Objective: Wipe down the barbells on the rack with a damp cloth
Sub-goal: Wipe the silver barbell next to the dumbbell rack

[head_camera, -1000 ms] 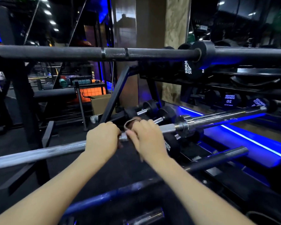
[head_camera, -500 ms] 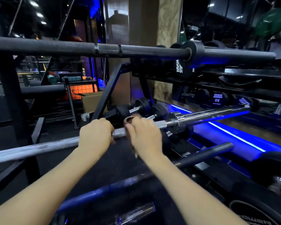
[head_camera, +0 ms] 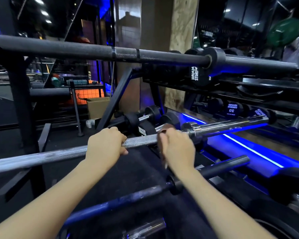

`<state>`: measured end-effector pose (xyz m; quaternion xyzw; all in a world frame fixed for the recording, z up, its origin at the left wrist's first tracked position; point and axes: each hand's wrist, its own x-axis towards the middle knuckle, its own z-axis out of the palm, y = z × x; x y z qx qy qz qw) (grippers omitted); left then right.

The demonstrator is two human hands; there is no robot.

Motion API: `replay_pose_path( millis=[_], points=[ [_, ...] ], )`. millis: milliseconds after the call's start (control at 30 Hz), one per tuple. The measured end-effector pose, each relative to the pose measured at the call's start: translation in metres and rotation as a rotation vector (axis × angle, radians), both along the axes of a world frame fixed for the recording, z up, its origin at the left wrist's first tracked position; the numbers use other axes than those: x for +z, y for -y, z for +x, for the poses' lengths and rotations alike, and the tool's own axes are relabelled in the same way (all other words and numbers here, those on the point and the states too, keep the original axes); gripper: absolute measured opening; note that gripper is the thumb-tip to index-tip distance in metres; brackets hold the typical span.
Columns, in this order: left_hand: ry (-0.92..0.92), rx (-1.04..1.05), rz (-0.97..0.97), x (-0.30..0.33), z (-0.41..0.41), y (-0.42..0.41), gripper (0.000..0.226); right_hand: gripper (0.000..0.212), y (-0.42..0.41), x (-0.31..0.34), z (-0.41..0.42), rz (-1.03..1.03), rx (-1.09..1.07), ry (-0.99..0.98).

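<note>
A silver barbell [head_camera: 141,141] with a knurled shaft lies across the black rack [head_camera: 114,102], its chrome sleeve pointing right. My left hand [head_camera: 105,145] grips the shaft from above. A hand's width to its right, my right hand [head_camera: 177,145] is wrapped around the shaft with a brownish cloth [head_camera: 164,128] pressed under it, close to the collar. Only the cloth's top edge and a strip by the fingers show. A black barbell [head_camera: 121,52] rests on the rack above. A dark barbell [head_camera: 219,168] lies below, under my right forearm.
Black dumbbells [head_camera: 145,118] sit behind the silver bar, more on shelves [head_camera: 231,107] at right. A cardboard box [head_camera: 97,107] stands on the floor at the back. Blue strip lighting [head_camera: 248,149] runs along the right. Another chrome sleeve [head_camera: 145,228] lies at the bottom.
My right hand has slid with the cloth to the right along the silver bar towards the collar, widening the gap from my left hand. My left hand keeps its grip.
</note>
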<state>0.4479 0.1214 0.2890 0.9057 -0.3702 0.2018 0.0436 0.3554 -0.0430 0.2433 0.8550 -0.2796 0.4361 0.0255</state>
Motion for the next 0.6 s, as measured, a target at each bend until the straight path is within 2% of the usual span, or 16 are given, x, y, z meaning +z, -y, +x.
replay_pose_path(
  millis=[67,133,233,300,367,400,467,533,600],
  points=[
    [-0.009,-0.021,0.004,0.0,0.002,-0.002,0.019,0.035,0.019,0.012,-0.002,0.228,-0.086,0.021],
    [-0.009,-0.033,0.01,0.001,0.002,-0.002,0.017,0.037,0.019,0.017,0.002,0.359,-0.125,0.144],
    [0.021,-0.022,0.013,-0.001,0.0,-0.002,0.018,0.036,-0.023,0.017,0.017,0.259,-0.128,0.107],
    [0.051,-0.009,0.006,-0.004,0.0,-0.003,0.021,0.034,-0.054,0.006,0.026,0.084,0.012,0.085],
    [0.058,-0.011,-0.012,-0.005,0.001,-0.004,0.022,0.033,-0.056,0.002,0.026,-0.073,0.091,0.039],
    [0.045,-0.018,-0.017,-0.005,0.001,-0.004,0.022,0.033,-0.045,0.004,0.021,-0.089,0.079,0.0],
    [0.004,-0.033,-0.029,-0.005,0.003,-0.004,0.021,0.034,-0.01,0.014,0.009,0.043,-0.037,-0.087],
    [-0.017,-0.039,-0.043,-0.004,0.003,-0.005,0.025,0.035,0.024,0.025,-0.001,0.205,-0.175,-0.072],
    [-0.02,-0.033,-0.044,-0.003,0.001,-0.004,0.027,0.035,0.021,0.03,0.001,0.18,-0.255,-0.1]
  ],
)
